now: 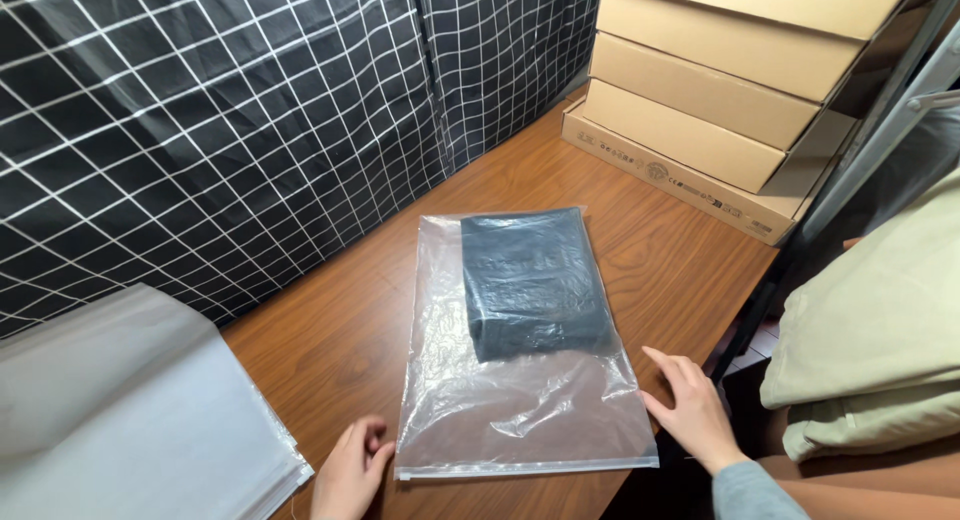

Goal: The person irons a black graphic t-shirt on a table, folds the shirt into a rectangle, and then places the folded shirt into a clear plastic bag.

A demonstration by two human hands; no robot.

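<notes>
Head view: a clear plastic zip bag (520,380) lies flat on the wooden table (660,250) containing a folded dark garment (532,280) at its far end, left hand (350,472) loosely curled at the near-left corner, right hand (692,405) open-fingered at the right edge, its wrist cut off by the frame.

glossy plastic bag (520,410) (crinkled), wood desk (660,240)

A clear plastic zip bag (520,380) lies mid-counter (660,250) with a dark folded garment (535,280) in its far half; a stack of frosted plastic bags (130,420) lies near left; brown cardboard boxes (700,110) are stacked far right.
</notes>
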